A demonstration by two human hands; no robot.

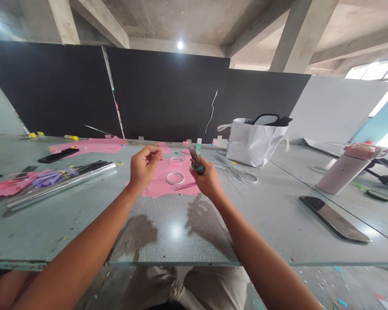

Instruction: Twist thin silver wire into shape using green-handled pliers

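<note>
Forearms (93,241) reach over the table (84,232) from the near edge, trousers (220,286) below, behind both hands. Right hand (211,177): closed around a small stapler-like tool (197,162), green and black with a metal end, that end pointing up and away from the palm. Left hand (145,167): fingers curled, thumb close to fingertips, so a narrow pinch; can't tell whether anything sits in it. Hands apart, roughly level with each other.

Pink sheet (151,187) lies flat on the table below and between the hands. On it, between the hands: silvery ring (167,178), a second ring (176,158) just beyond it, and a thin pinkish tool (186,186) on the near side, close to right hand. Glue stick (198,145) upright beyond right hand.

Right of right hand: loose wires (229,168) and a wire coil (252,181); white bag (252,146) farther out behind them. Well to its right, pink-lidded bottle (338,174); nearer the body, dark glossy slab (334,217).

Left of left hand: foil roll (64,185), crumpled purple material (51,178) touching it, crumpled pink material (14,185) farther left. Black phone-like slab (58,155) beyond the roll.
</note>
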